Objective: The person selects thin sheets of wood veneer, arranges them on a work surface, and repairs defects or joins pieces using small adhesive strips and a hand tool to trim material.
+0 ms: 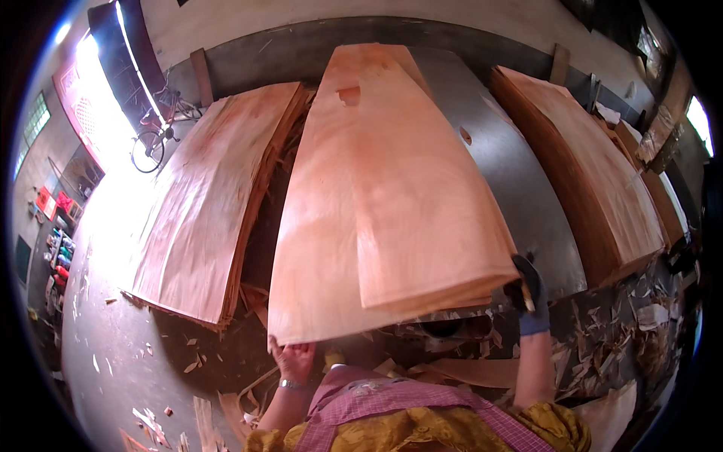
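Note:
A wide, thin wood veneer sheet [316, 248] lies partly over a stack of veneer [437, 226] and sticks out to its left. My bare left hand [294, 361], with a watch at the wrist, grips the sheet's near left corner, the thumb at the edge and the fingers partly hidden below. My right hand [530, 290], in a dark glove, is closed at the stack's near right corner. A short tan stick-like piece [528, 298], perhaps a tool handle, shows in it; the rest of it is hidden.
A smooth grey metal tabletop [520, 181] shows right of the stack. Tall veneer piles stand left [203, 203] and right [595, 166]. Wood scraps [595, 354] litter the floor. A bicycle [154, 143] stands by the bright doorway at the back left.

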### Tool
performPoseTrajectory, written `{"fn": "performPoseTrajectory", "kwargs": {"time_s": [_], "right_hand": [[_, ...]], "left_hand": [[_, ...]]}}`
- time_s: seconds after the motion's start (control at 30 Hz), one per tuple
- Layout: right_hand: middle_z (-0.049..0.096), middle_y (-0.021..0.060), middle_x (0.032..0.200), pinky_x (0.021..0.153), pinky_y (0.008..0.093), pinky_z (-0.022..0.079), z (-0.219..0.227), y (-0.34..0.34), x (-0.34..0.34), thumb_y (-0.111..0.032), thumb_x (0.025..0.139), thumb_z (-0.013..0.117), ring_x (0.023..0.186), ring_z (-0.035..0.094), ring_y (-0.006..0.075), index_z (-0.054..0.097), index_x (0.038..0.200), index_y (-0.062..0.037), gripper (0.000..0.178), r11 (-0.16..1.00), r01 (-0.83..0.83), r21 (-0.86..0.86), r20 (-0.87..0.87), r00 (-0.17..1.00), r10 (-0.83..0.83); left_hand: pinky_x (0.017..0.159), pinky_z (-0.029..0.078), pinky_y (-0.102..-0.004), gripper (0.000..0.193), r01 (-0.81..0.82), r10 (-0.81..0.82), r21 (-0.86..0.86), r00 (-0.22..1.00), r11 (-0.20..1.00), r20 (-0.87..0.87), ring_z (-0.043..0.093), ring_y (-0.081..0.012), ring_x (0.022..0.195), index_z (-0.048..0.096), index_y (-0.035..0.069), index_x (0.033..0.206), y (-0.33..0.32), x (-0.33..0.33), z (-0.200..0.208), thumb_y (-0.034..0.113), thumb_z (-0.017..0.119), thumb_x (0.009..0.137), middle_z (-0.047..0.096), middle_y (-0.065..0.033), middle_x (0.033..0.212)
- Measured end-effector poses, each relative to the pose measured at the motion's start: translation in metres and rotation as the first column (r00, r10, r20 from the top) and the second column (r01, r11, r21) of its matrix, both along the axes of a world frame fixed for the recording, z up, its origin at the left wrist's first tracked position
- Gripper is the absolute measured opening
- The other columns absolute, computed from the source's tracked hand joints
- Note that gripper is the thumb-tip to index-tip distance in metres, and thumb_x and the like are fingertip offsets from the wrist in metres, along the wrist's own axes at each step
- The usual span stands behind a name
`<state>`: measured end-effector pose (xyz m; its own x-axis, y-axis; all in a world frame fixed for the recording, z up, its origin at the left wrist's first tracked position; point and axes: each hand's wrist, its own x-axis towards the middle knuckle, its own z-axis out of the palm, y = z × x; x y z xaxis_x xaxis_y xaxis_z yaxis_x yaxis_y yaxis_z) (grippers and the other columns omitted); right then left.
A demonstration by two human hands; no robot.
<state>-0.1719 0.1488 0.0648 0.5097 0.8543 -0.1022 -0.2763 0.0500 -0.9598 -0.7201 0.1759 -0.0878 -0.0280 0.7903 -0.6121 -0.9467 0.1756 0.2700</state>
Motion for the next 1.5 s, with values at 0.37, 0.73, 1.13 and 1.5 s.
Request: {"fn": "performPoseTrajectory", "kwargs": {"time_s": [0.37, 0.73, 1.13, 1.5], "right_hand": [[0.061, 0.0040, 0.094, 0.068, 0.0259, 0.050, -0.020, -0.162, 0.041, -0.020, 0.086, 0.069, 0.080, 0.060, 0.0120, 0.066, 0.100, -0.0049, 0.021, 0.938, 0.216, -0.271, 0.072, 0.976, -0.204], [0.057, -0.0039, 0.078, 0.064, 0.0246, 0.042, -0.073, -0.057, 0.162, -0.024, 0.082, 0.073, 0.069, 0.050, 0.0091, 0.067, 0.083, -0.0062, 0.019, 0.961, 0.179, -0.211, 0.201, 0.970, -0.136], [0.065, 0.0065, 0.066, 0.056, 0.0343, 0.048, -0.104, -0.024, 0.471, -0.049, 0.085, 0.069, 0.050, 0.060, 0.0182, 0.068, 0.098, -0.0056, 0.045, 0.754, 0.229, -0.615, 0.478, 0.869, 0.125], [0.063, 0.0095, 0.060, 0.055, 0.0386, 0.049, -0.171, -0.044, 0.553, -0.057, 0.086, 0.066, 0.051, 0.062, 0.0228, 0.063, 0.079, -0.0049, 0.052, 0.715, 0.611, -0.339, 0.837, 0.543, -0.068]], "left_hand": [[0.109, 0.039, -0.0540, 0.046, 0.153, -0.171, -0.077, 0.921, 0.985, -0.349, 0.049, -0.0313, 0.129, 0.051, 0.014, 0.132, -0.077, -0.044, -0.041, 0.042, 0.049, 0.096, 0.055, -0.0064, 0.134], [0.077, 0.057, -0.0410, 0.029, 0.166, -0.172, -0.053, 0.886, 0.985, -0.431, 0.065, -0.0239, 0.096, 0.057, 0.015, 0.120, 0.072, 0.107, -0.027, 0.033, 0.055, 0.098, 0.065, -0.0045, 0.111], [0.052, 0.054, -0.0326, 0.015, 0.428, -0.421, -0.139, 0.685, 0.893, -0.595, 0.057, -0.0196, 0.056, 0.054, 0.015, 0.085, 0.130, 0.352, -0.088, 0.023, 0.061, 0.095, 0.059, -0.0029, 0.073], [0.054, 0.057, -0.0362, 0.013, 0.384, -0.454, -0.244, 0.740, 0.891, -0.496, 0.062, -0.0213, 0.066, 0.057, 0.014, 0.094, 0.087, 0.434, -0.073, 0.024, 0.066, 0.093, 0.064, -0.0042, 0.083]]}}
